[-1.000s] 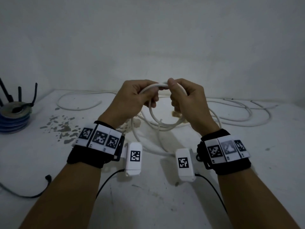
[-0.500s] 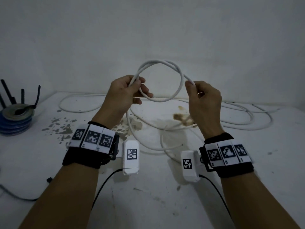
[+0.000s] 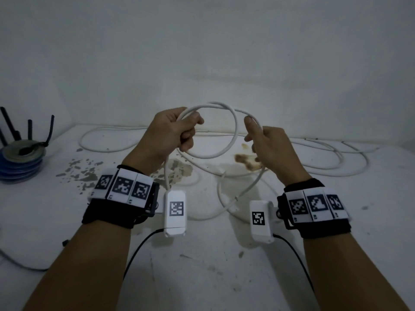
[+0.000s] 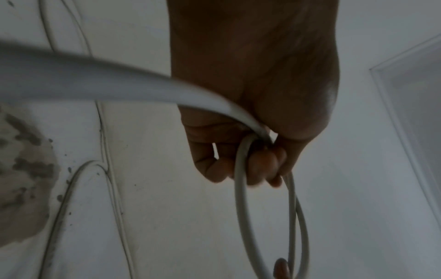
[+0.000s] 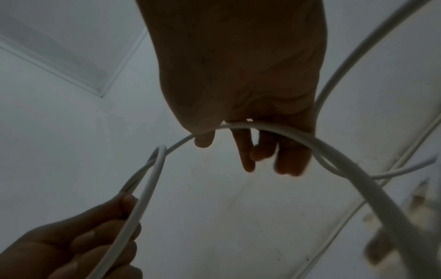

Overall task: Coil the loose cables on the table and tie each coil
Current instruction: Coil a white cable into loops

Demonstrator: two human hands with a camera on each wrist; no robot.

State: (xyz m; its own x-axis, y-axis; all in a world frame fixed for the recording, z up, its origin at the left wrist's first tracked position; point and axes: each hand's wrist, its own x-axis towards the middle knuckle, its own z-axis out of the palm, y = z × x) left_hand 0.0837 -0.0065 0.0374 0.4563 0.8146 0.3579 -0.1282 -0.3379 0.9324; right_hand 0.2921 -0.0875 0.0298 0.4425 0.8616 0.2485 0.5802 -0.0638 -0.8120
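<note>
left hand [image 3: 173, 133] grips the cable [image 3: 233, 133] loops to keep the coil together; right hand [image 3: 267, 142] pinches the next stretch, held apart, ready to feed another turn.

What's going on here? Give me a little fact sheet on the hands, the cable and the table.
left hand: grips the gathered loops of the white cable
right hand: pinches the cable's next stretch, raised beside the loop
cable: partly coiled, the rest trailing on the table
tie: none on the coil yet
table: stained; blue rolls at far left
</note>
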